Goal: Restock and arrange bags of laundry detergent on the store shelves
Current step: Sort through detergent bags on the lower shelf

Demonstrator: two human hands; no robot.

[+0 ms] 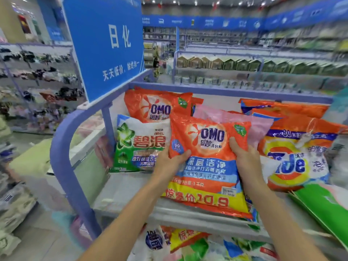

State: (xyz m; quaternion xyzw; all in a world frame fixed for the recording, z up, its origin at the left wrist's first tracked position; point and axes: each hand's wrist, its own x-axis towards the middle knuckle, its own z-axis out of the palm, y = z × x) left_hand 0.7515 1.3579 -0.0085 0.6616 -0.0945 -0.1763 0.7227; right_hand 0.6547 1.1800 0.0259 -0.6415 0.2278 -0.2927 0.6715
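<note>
An orange OMO detergent bag (pixel 206 162) with a blue band and a yellow price strip is held over the top shelf (pixel 128 187). My left hand (pixel 169 162) grips its left edge, thumb on the front. My right hand (pixel 244 159) grips its right edge, thumb on the front too. A second OMO bag (pixel 152 106) leans at the back of the shelf. A green and white Ariel bag (pixel 139 146) stands to the left of the held bag. A pink bag (pixel 244 119) lies behind it, and an orange Tide bag (pixel 297 157) lies to the right.
A blue sign panel (pixel 107 44) rises at the shelf's left end above a curved purple rail (pixel 62 159). More detergent bags (pixel 188 243) fill the shelf below. A green bag (pixel 323 208) lies at the right. Other store shelves line the left and far side.
</note>
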